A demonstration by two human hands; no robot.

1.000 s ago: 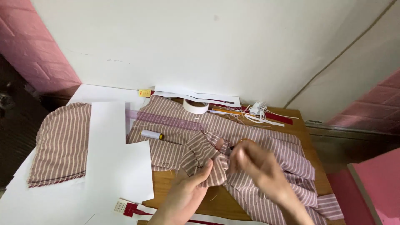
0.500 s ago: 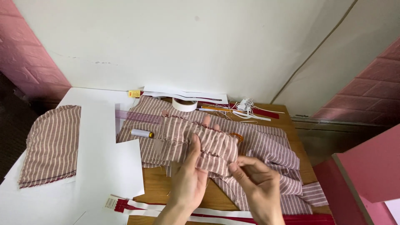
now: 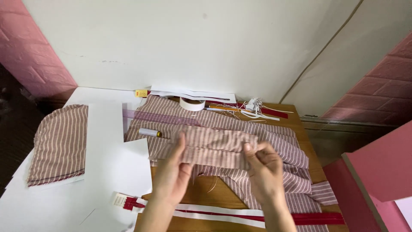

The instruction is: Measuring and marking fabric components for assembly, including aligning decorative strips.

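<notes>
Stretching between two hands is a folded piece of striped fabric [image 3: 214, 146], held flat just above the wooden table [image 3: 214, 195]. The left hand [image 3: 174, 172] pinches its left end, thumb on top, fingers closed on the cloth; the right hand [image 3: 264, 167] grips the right end the same way. Under it lies more striped cloth [image 3: 279, 141]. A spool of thread [image 3: 149, 132] sits just to the left, a tape roll [image 3: 192, 103] farther back, white paper sheets [image 3: 107, 167] to the left, and a red and white strip [image 3: 223, 213] lies nearest the person.

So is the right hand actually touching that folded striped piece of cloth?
Touching. The head view shows the right hand pinching the right end of the folded striped piece between thumb and fingers, while the left hand holds the other end.
</notes>
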